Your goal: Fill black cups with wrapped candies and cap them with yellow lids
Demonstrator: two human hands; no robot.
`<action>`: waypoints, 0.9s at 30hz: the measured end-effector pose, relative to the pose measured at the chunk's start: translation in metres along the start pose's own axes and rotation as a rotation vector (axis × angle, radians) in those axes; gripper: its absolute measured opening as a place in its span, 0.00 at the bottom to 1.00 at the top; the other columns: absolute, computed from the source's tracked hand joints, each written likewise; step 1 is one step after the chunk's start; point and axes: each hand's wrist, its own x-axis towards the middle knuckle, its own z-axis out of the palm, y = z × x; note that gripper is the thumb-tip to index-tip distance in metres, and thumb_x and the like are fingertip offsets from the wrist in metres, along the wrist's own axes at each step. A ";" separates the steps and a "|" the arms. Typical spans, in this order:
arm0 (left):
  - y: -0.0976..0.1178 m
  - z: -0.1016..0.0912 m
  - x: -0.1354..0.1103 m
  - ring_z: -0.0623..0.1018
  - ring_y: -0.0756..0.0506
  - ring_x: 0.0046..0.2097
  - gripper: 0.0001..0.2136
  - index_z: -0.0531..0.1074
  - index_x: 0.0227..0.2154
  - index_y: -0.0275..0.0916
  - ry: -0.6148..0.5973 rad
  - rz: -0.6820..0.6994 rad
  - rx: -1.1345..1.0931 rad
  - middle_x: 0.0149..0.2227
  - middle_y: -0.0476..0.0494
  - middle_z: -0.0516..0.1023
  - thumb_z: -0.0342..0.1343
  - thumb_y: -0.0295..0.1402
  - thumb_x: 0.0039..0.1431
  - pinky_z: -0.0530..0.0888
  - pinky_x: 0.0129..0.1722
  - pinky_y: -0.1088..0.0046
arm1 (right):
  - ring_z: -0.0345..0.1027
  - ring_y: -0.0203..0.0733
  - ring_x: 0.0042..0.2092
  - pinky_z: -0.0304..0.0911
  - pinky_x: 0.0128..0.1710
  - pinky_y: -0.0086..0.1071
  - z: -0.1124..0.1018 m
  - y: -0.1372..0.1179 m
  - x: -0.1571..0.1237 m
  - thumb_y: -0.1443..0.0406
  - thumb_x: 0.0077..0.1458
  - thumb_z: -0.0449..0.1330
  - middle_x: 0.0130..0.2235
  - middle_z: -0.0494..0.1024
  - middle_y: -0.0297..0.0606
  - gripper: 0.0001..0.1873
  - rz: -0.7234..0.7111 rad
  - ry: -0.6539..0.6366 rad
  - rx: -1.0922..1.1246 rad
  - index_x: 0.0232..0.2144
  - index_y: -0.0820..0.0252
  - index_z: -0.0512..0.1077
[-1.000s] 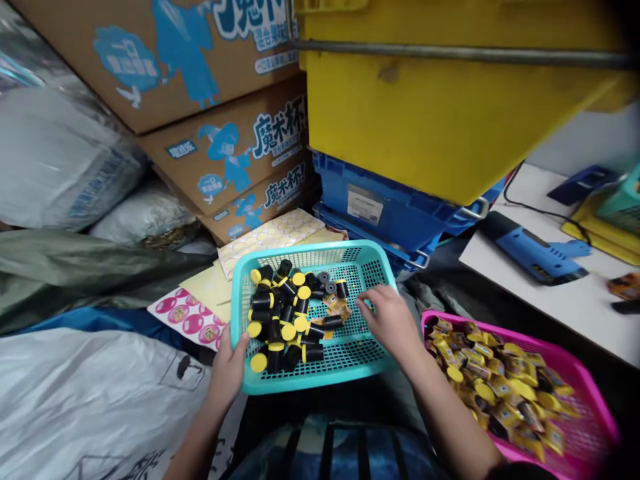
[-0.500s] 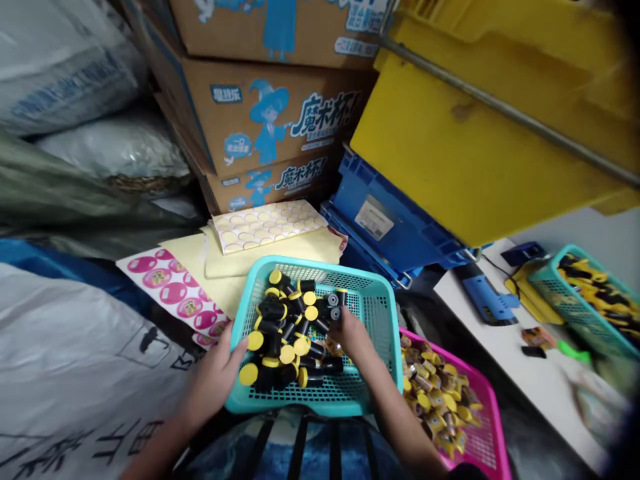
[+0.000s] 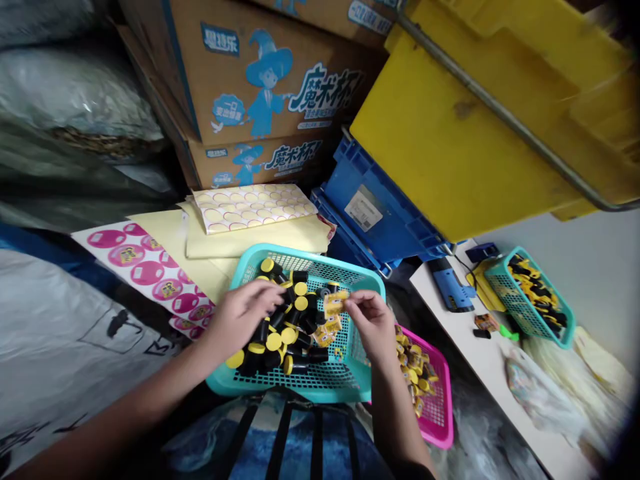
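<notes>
A teal plastic mesh basket point(image 3: 280, 392) sits in front of me, holding several black cups with yellow lids point(image 3: 283, 333) and a few small gold sachets point(image 3: 325, 337). My left hand point(image 3: 245, 315) is over the cups, and nothing shows in its fingers. My right hand point(image 3: 370, 321) pinches a gold sachet point(image 3: 336, 303) just above the basket's right side. Behind that hand, a pink mesh basket point(image 3: 440, 407) holds a pile of gold-and-yellow packets point(image 3: 414, 370), partly hidden by my forearm.
Printed cardboard boxes point(image 3: 265, 93) and a yellow crate point(image 3: 465, 127) on a blue crate point(image 3: 375, 213) stand ahead. Sticker sheets point(image 3: 250, 208) lie behind the basket. To the right, a white table point(image 3: 495, 373) holds a blue tool point(image 3: 450, 287) and a second teal basket point(image 3: 527, 300).
My left hand has left the basket's edge and moved in over the cups. My right hand has come up from the basket with a sachet pinched in its fingers. The view has swung, showing more of the table.
</notes>
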 end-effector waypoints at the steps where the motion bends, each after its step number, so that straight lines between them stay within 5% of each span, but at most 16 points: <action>1: 0.008 0.010 0.006 0.79 0.43 0.33 0.18 0.71 0.41 0.39 -0.176 -0.123 -0.146 0.34 0.40 0.79 0.49 0.48 0.58 0.76 0.34 0.66 | 0.70 0.38 0.35 0.65 0.38 0.35 0.005 -0.010 0.000 0.67 0.54 0.61 0.32 0.76 0.35 0.03 -0.157 0.006 -0.022 0.33 0.56 0.70; 3: 0.019 0.027 0.015 0.79 0.44 0.28 0.22 0.68 0.45 0.37 -0.402 -0.334 -0.449 0.30 0.41 0.79 0.46 0.50 0.59 0.75 0.27 0.68 | 0.70 0.38 0.37 0.63 0.42 0.36 0.014 -0.026 0.000 0.73 0.52 0.60 0.34 0.78 0.34 0.10 -0.475 -0.034 -0.134 0.35 0.54 0.70; 6: 0.023 0.036 0.019 0.78 0.49 0.27 0.19 0.67 0.45 0.38 -0.376 -0.346 -0.617 0.28 0.46 0.78 0.60 0.41 0.52 0.73 0.26 0.76 | 0.69 0.38 0.37 0.61 0.43 0.37 0.019 -0.040 -0.001 0.77 0.51 0.59 0.35 0.79 0.33 0.15 -0.677 -0.093 -0.237 0.37 0.52 0.70; 10: 0.023 0.028 0.015 0.78 0.50 0.29 0.18 0.69 0.44 0.38 -0.176 -0.190 -0.453 0.27 0.50 0.78 0.63 0.32 0.49 0.73 0.28 0.78 | 0.68 0.42 0.43 0.61 0.45 0.40 0.023 -0.040 -0.001 0.68 0.57 0.56 0.38 0.76 0.37 0.06 -0.338 -0.009 -0.080 0.38 0.53 0.70; 14: 0.025 0.025 0.011 0.77 0.50 0.27 0.20 0.68 0.47 0.38 -0.097 -0.106 -0.303 0.23 0.51 0.77 0.61 0.33 0.51 0.74 0.30 0.75 | 0.67 0.42 0.40 0.62 0.41 0.36 0.035 -0.039 0.005 0.58 0.62 0.50 0.36 0.74 0.39 0.14 -0.015 -0.212 0.061 0.32 0.58 0.72; 20: 0.024 0.025 0.018 0.79 0.47 0.35 0.22 0.68 0.49 0.38 -0.006 0.051 -0.257 0.31 0.48 0.78 0.62 0.31 0.49 0.76 0.36 0.71 | 0.61 0.37 0.30 0.57 0.33 0.31 0.046 -0.053 0.027 0.55 0.59 0.55 0.25 0.67 0.33 0.19 -0.023 -0.281 -0.076 0.21 0.60 0.67; 24: 0.029 0.014 0.027 0.76 0.50 0.27 0.23 0.70 0.49 0.39 0.047 0.063 -0.214 0.24 0.53 0.76 0.62 0.31 0.48 0.76 0.31 0.73 | 0.62 0.36 0.31 0.57 0.35 0.31 0.037 -0.052 0.046 0.55 0.64 0.46 0.26 0.69 0.34 0.22 -0.048 -0.293 -0.128 0.23 0.60 0.67; 27: 0.029 0.009 0.030 0.75 0.50 0.25 0.14 0.77 0.39 0.38 0.167 0.074 -0.135 0.23 0.51 0.77 0.62 0.34 0.48 0.76 0.30 0.73 | 0.63 0.37 0.31 0.59 0.36 0.32 0.038 -0.033 0.048 0.56 0.63 0.47 0.29 0.71 0.35 0.18 -0.014 -0.328 -0.266 0.27 0.59 0.67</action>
